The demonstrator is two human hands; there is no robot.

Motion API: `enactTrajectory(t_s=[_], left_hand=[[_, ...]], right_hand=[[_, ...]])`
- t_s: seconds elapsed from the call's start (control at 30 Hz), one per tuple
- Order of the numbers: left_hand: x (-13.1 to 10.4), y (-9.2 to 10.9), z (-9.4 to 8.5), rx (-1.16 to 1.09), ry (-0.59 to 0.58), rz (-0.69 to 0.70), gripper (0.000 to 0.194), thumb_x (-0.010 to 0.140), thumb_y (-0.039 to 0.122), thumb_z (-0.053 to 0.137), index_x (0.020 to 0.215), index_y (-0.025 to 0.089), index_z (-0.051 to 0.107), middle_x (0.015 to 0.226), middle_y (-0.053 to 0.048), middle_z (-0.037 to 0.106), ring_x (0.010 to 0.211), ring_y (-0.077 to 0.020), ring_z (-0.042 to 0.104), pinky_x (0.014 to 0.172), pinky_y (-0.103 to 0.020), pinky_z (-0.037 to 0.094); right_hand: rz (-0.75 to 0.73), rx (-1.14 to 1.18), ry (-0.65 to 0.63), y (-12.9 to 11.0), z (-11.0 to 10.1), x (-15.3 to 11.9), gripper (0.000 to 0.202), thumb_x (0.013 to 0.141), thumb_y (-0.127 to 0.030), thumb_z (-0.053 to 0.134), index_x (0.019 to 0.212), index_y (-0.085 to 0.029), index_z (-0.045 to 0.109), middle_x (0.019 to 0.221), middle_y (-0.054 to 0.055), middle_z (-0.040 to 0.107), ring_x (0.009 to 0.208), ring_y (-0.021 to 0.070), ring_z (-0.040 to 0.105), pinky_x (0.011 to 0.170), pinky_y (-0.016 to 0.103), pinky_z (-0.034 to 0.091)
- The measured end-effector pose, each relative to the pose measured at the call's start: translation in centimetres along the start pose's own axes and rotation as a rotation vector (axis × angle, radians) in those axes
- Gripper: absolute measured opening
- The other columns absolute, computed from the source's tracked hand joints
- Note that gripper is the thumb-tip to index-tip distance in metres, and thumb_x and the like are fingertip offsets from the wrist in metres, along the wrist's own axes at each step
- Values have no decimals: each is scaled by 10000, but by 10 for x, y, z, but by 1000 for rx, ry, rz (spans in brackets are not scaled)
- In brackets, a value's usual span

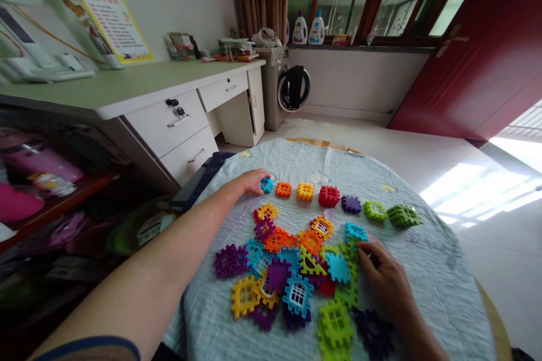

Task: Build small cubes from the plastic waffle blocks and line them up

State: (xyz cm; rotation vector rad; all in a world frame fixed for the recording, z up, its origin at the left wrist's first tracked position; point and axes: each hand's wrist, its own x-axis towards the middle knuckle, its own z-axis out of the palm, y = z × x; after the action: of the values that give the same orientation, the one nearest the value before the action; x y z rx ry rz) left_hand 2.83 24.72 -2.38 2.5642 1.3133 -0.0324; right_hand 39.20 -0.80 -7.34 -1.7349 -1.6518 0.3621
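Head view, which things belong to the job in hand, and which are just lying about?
Probably in use:
row of plastic tiles, left hand touching its blue tile
tile pile, right hand at its edge
cloth-covered table

Probably just around:
bottles
washing machine
desk

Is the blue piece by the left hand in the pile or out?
Out: the blue piece lies beside an orange piece, apart from the pile, the left hand at it.

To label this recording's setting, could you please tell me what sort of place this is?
Probably a room in a home: a washing machine, a desk, and colourful plastic pieces on a cloth-covered table.
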Motion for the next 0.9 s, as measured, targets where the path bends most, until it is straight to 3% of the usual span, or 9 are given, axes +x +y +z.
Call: enactTrajectory(t_s=[0.27,0.53,0.9], left_hand=[[4,3,-2,-43,-4,-2,624,539,229,746,1149,189,620,1161,-63,651,1020,-234,604,875,-281,443],[5,8,-5,-5,-64,-42,647,541,210,742,1174,194,608,1164,-60,658,1011,-229,608,854,-279,449],[4,11,-7,92,-77,-49,601,571,222,729,1161,194,620,1164,-62,663,1029,-228,609,870,-271,446]], right_hand=[[-9,3,2,-3,-1,1,281,860,-434,517,895,-221,697,979,62,714,801,198,661,704,287,506],[-5,13,6,-4,-2,0,280,854,-430,522,895,-216,699,863,40,698,623,158,595,603,273,474],[-4,28,-14,-2,-1,0,274,862,-420,519,908,-213,693,937,56,702,728,178,635,666,278,489]])
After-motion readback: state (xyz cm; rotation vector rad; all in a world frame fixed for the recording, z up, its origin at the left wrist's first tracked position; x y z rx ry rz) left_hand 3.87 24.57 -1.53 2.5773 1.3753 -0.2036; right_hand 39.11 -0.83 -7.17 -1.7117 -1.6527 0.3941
